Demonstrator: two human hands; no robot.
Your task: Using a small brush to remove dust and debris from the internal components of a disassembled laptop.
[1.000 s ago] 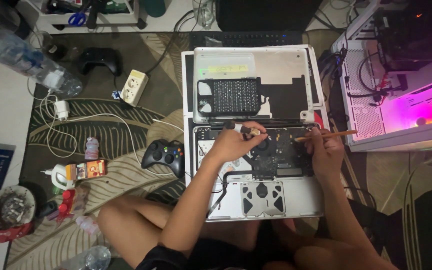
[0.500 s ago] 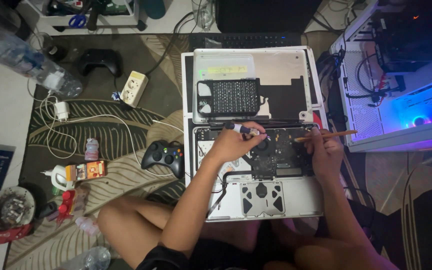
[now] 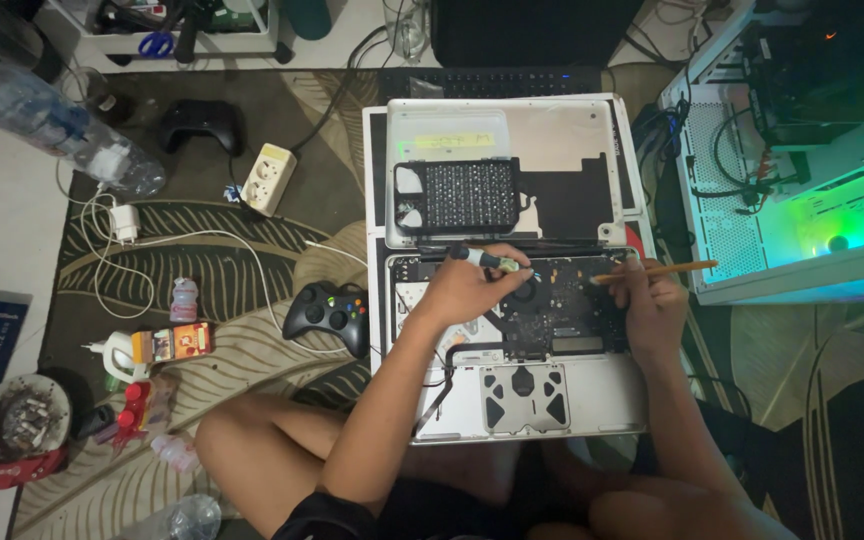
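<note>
A black game controller (image 3: 327, 315) is lying on the patterned rug (image 3: 202, 250), just beside the left edge of the work. A second, darker controller (image 3: 202, 125) is resting further up, near a white power strip (image 3: 270, 178). A clear plastic bottle (image 3: 57, 125) is lying tilted at the upper left. A white charger (image 3: 124, 222) with its cable is sitting below it. At the lower left, a round ashtray (image 3: 17, 425) is standing. On the right, a white computer case (image 3: 802, 200) is glowing green inside.

Bare arms, bare legs, dark shorts (image 3: 422, 510).
</note>
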